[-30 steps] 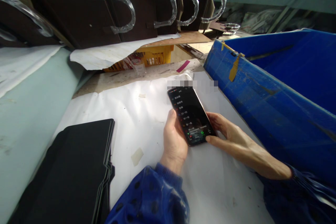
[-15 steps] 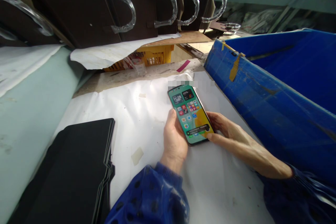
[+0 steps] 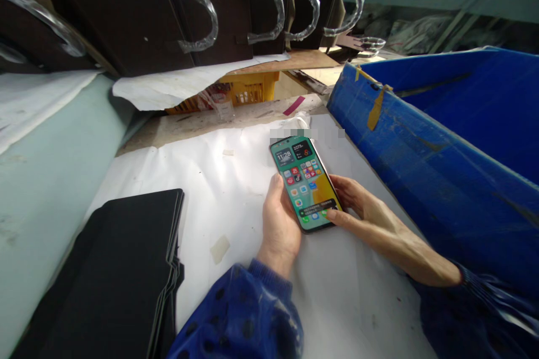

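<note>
A smartphone (image 3: 304, 185) with a lit home screen is held tilted above the white-covered table, its clock reading 11:28. My left hand (image 3: 281, 224) is closed around its left side and lower back, with the thumb along the edge; the other fingers are hidden behind it. At the phone's lower right is my right hand (image 3: 362, 207). Its thumb rests over the bottom row of icons, and its fingers curl against the right edge, their tips partly hidden. A dark message bubble shows low on the screen.
A stack of black flat sheets (image 3: 113, 269) lies at left. The blue plastic bin (image 3: 404, 140) borders the table on the right. Dark panels (image 3: 122, 17) with plastic-wrapped handles stand at the back, above a yellow crate (image 3: 252, 91). White paper (image 3: 202, 174) covers the tabletop.
My right thumb has shifted slightly left and up onto the bottom icons, and the right hand has moved a little left. The phone and my left hand stay nearly still.
</note>
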The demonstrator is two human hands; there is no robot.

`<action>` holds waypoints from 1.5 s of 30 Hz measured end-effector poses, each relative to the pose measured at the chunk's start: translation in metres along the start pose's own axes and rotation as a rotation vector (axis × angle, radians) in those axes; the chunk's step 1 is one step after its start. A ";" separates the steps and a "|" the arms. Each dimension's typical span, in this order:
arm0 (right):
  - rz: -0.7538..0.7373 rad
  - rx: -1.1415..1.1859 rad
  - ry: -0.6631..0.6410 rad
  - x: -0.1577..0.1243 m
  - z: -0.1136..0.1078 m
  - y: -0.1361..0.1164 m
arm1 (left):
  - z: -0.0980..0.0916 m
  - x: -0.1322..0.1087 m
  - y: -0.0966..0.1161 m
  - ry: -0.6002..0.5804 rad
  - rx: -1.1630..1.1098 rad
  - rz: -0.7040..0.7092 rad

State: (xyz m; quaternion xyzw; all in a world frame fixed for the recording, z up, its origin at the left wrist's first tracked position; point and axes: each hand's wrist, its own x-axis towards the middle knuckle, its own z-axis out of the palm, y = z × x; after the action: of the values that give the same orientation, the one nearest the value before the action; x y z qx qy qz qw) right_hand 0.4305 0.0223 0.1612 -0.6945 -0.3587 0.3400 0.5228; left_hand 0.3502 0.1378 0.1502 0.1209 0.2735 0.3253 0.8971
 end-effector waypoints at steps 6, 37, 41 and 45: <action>-0.051 0.005 0.041 0.007 0.003 0.010 | 0.000 0.000 0.000 0.008 0.027 -0.001; 0.078 0.071 0.060 0.001 -0.006 -0.007 | -0.003 0.001 0.000 0.018 0.061 -0.007; 0.053 0.050 0.027 0.003 -0.005 -0.005 | -0.004 0.001 0.000 0.015 0.068 -0.007; 0.029 0.057 0.024 0.004 -0.005 0.000 | -0.005 0.002 -0.001 0.004 0.073 0.000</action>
State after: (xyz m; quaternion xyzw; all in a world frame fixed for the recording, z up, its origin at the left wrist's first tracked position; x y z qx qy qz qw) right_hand 0.4369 0.0232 0.1616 -0.6887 -0.3325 0.3494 0.5414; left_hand 0.3489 0.1385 0.1456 0.1530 0.2870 0.3152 0.8916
